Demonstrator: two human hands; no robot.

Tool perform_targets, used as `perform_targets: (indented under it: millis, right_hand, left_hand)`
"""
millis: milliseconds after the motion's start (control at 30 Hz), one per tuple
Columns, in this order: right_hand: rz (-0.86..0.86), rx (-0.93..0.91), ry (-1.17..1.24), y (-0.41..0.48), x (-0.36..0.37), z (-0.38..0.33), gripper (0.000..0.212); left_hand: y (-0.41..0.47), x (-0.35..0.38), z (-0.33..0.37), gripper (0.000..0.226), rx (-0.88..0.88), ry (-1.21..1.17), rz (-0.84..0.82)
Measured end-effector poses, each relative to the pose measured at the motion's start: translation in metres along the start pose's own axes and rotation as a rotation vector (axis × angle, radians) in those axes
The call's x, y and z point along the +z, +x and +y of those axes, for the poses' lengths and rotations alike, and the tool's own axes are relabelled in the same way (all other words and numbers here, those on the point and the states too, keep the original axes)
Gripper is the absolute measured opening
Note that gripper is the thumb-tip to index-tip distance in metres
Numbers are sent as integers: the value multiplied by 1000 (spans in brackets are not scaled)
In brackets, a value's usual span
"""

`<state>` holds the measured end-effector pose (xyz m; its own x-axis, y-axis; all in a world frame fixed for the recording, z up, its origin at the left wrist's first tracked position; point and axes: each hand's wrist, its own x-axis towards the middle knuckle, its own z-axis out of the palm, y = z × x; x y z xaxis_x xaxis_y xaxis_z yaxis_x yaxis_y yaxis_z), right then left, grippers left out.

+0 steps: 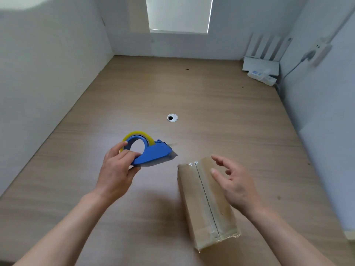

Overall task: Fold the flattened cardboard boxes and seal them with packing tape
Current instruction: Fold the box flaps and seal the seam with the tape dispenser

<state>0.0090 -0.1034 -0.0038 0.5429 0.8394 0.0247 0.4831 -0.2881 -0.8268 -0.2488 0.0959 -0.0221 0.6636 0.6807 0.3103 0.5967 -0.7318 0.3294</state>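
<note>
Box folded, top seam taped

The cardboard box lies at 5 o'clock on the table with clear tape along its top seam and over both ends; its underside is hidden. At its 10 o'clock the left hand grips the tape dispenser. The right hand hovers over the box, fingers loosely spread, holding nothing.

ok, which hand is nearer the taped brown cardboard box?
Right. The right hand hovers open over the taped brown cardboard box. The left hand is off to its left, gripping the blue tape dispenser.
</note>
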Motion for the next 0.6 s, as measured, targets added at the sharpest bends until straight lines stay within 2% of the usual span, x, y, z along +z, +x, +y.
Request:
perform_targets:
  millis: [200,333,467,600]
  right_hand:
    - [-104,-39,128,29,5,-28,46]
    - [-137,-85,129,34,7,-33,43]
    - [-151,-97,187,32,10,-34,30]
    - [-147,-93,273,33,13,-32,25]
  left_hand:
    - [9,-35,15,37,203,-66,-34]
    - [10,-39,27,37,230,-100,-71]
    - [12,-41,35,38,244,-95,-101]
    - [12,-42,38,26,230,-123,-107]
